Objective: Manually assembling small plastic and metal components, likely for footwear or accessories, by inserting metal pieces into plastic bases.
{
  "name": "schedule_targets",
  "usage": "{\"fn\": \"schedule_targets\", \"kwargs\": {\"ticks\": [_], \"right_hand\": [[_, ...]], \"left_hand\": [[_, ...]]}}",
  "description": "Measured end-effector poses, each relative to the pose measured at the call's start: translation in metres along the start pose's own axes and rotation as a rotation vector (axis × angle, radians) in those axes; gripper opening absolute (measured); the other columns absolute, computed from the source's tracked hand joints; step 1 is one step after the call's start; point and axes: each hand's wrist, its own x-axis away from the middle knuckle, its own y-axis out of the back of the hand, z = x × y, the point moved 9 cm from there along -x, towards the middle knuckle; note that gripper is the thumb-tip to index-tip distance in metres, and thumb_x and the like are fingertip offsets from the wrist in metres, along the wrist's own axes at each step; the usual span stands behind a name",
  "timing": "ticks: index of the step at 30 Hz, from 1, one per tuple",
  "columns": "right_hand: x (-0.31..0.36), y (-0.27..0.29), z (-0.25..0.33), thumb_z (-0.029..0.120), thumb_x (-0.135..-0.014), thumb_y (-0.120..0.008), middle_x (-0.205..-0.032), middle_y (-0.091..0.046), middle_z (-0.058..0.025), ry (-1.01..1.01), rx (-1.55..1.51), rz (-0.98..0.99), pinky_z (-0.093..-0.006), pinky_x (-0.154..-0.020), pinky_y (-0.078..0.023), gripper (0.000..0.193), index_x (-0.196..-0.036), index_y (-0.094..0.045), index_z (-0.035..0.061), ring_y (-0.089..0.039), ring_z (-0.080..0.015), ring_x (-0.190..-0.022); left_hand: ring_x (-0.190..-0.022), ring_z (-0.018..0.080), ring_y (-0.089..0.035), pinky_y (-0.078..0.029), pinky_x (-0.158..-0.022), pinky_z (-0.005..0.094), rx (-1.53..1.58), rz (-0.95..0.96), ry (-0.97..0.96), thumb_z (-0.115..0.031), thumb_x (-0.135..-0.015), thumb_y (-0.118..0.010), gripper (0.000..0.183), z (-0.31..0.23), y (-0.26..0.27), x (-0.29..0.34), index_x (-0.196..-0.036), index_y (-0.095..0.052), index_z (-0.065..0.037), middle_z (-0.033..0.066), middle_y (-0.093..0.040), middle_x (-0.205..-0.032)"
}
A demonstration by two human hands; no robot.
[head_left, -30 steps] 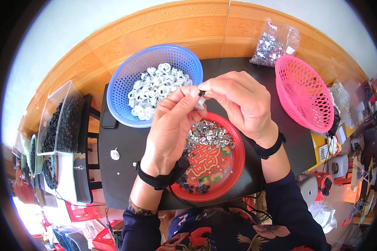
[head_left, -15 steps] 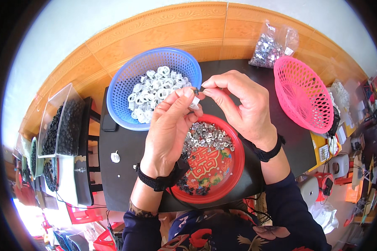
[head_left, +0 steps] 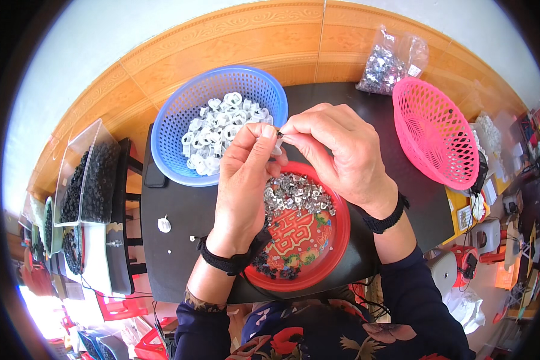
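My left hand (head_left: 246, 174) pinches a small black part (head_left: 279, 135) between thumb and forefinger. A white plastic piece (head_left: 276, 150) shows among the same fingers, mostly covered. Thumb and forefinger of my right hand (head_left: 342, 159) are closed at the black part, fingertips meeting those of the left; whatever they grip is too small to make out. Both hands hover over the far rim of a red round tray (head_left: 340, 252), which holds small silvery metal parts (head_left: 300, 195) and a heap of small black parts (head_left: 276, 267). Beyond my left hand, a blue basket (head_left: 168, 114) contains many white plastic pieces (head_left: 222, 129).
On the dark table (head_left: 177, 264) lie a loose white piece (head_left: 164, 224) and a black phone-like object (head_left: 155, 174). A pink basket (head_left: 435, 132) leans at the right, near a clear bag of metal parts (head_left: 383, 66). A clear bin (head_left: 90, 180) of black parts stands left.
My right hand has moved slightly left, bringing its fingertips against those of my left hand. The left hand has turned a little, and less of the white piece shows.
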Motion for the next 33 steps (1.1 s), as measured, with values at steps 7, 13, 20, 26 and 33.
{"fn": "schedule_targets", "kwargs": {"ticks": [7, 13, 20, 26, 33], "right_hand": [[0.002, 0.0, 0.004, 0.005, -0.078, -0.067, -0.079, -0.06, -0.0046, 0.011, 0.019, -0.002, -0.0335, -0.066, -0.044, 0.014, -0.09, -0.06, 0.0076, -0.058, -0.0242, -0.068], [0.0, -0.002, 0.01, 0.004, -0.076, -0.068, -0.078, -0.059, -0.0051, 0.05, 0.083, 0.036, -0.034, -0.07, -0.046, 0.018, -0.092, -0.059, 0.006, -0.058, -0.0237, -0.07], [0.002, -0.008, 0.005, 0.004, -0.078, -0.067, -0.078, -0.059, -0.0049, 0.043, 0.107, 0.025, -0.0342, -0.071, -0.046, 0.016, -0.088, -0.055, 0.0056, -0.059, -0.0229, -0.069], [0.002, -0.003, 0.001, 0.005, -0.079, -0.066, -0.077, -0.06, -0.0045, -0.036, 0.092, -0.039, -0.0337, -0.069, -0.044, 0.015, -0.088, -0.054, 0.0065, -0.059, -0.0232, -0.067], [0.004, 0.0, -0.004, 0.006, -0.081, -0.065, -0.077, -0.06, -0.0037, -0.098, 0.113, -0.055, -0.0334, -0.069, -0.043, 0.014, -0.088, -0.053, 0.0079, -0.059, -0.0231, -0.067]], "left_hand": [[-0.066, 0.0014, -0.043, -0.035, -0.06, 0.0169, -0.044, -0.01, -0.041, -0.022, -0.098, -0.053, 0.014, -0.001, 0.002, 0.0, -0.092, -0.059, -0.01, -0.005, -0.054, -0.075], [-0.065, 0.0013, -0.043, -0.035, -0.059, 0.0167, -0.062, -0.003, -0.066, -0.021, -0.098, -0.053, 0.014, -0.001, 0.002, 0.0, -0.092, -0.059, -0.009, -0.0051, -0.054, -0.075], [-0.068, 0.0028, -0.046, -0.038, -0.062, 0.0183, 0.027, -0.014, -0.003, -0.021, -0.098, -0.053, 0.014, 0.006, 0.003, -0.001, -0.094, -0.059, -0.009, -0.0038, -0.055, -0.078], [-0.09, 0.0132, -0.058, -0.047, -0.081, 0.0279, 0.314, 0.028, 0.117, -0.017, -0.1, -0.044, 0.024, 0.01, -0.002, -0.004, -0.112, -0.056, 0.0, 0.0063, -0.061, -0.1], [-0.114, 0.021, -0.055, -0.043, -0.101, 0.0375, 0.281, 0.133, 0.1, -0.012, -0.1, -0.041, 0.036, 0.004, -0.011, -0.001, -0.132, -0.045, 0.005, 0.0131, -0.056, -0.122]]}}
